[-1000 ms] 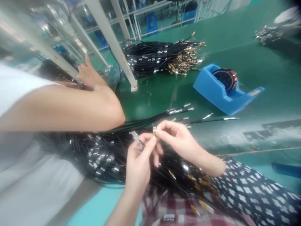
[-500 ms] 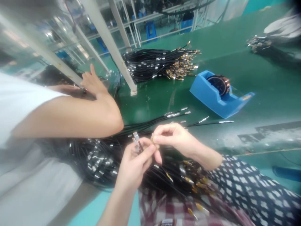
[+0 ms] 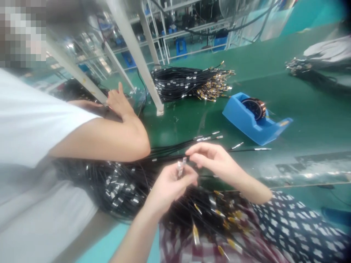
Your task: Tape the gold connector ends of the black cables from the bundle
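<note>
Silver metal cable ends (image 3: 180, 167) stick up from between the thumb and fingers of my left hand (image 3: 171, 186), which is closed on the cable. Just right of them is my right hand (image 3: 212, 157), fingers loosely curved and apart, with nothing visible in it. Under both hands lies a large bundle of black cables (image 3: 120, 186) with silver sleeves. At its right end, several yellow-wrapped cable tips (image 3: 233, 219) spread over my lap. One yellow-tipped end (image 3: 195, 233) hangs below my left hand.
A blue tape dispenser (image 3: 255, 120) with a brown roll stands on the green table (image 3: 189, 120). Another cable bundle (image 3: 192, 84) lies behind, beside a white post (image 3: 139, 54). A co-worker's bent arm (image 3: 109, 138) reaches in from the left. More cables (image 3: 307, 71) lie far right.
My right hand has come away from the left, its pinch loosened. My left hand has turned, its cable ends shifting right. A yellow-tipped end now hangs below it. The view has tilted slightly.
</note>
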`<action>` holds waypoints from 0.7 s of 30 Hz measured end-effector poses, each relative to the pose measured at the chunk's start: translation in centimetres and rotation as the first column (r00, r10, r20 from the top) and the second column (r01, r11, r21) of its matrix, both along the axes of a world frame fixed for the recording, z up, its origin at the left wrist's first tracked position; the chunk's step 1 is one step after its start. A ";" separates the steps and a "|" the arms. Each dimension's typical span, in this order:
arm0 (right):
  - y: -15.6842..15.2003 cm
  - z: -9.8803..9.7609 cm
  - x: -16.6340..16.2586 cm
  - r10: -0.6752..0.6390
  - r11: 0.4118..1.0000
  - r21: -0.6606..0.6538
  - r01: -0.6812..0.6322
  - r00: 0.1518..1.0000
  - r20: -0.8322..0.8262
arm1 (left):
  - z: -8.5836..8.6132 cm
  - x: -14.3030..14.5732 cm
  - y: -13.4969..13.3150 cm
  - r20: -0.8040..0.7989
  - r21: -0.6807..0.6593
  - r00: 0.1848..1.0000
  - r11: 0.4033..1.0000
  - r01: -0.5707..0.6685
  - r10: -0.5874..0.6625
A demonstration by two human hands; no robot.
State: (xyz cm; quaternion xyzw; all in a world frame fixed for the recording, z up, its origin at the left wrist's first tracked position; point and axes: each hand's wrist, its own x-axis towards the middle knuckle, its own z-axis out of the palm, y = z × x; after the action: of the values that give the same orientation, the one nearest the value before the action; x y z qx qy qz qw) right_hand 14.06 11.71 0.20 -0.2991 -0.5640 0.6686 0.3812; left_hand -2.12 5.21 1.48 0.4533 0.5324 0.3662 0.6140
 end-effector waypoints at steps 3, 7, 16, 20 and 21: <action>-0.5 0.6 -0.8 0.046 0.998 -0.047 -0.047 0.998 -0.036 | -0.4 0.1 -0.1 -0.039 0.041 0.999 0.999 0.014 -0.013; -0.2 0.4 -0.6 -0.042 0.997 -0.055 0.045 0.997 0.062 | -0.5 0.2 -0.7 -0.042 0.110 0.997 0.992 -0.057 0.062; -0.5 0.9 0.3 0.075 0.986 -0.157 -0.051 0.985 0.153 | -0.4 1.0 -1.0 -0.151 0.210 0.981 0.974 -0.090 0.123; -0.8 0.4 0.9 0.084 0.989 -0.131 -0.074 0.994 0.073 | -0.6 1.0 -1.1 -0.099 0.165 0.985 0.978 -0.126 0.143; -0.9 0.2 1.0 0.067 0.991 -0.123 -0.059 0.996 0.065 | -0.6 1.1 -1.1 -0.097 0.164 0.984 0.977 -0.135 0.152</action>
State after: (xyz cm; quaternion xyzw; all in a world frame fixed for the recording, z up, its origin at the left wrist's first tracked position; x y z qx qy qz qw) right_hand 15.06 10.80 0.39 -0.3265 -0.5445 0.7026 0.3214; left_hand -1.07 4.10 0.85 0.4799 0.5659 0.4250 0.5184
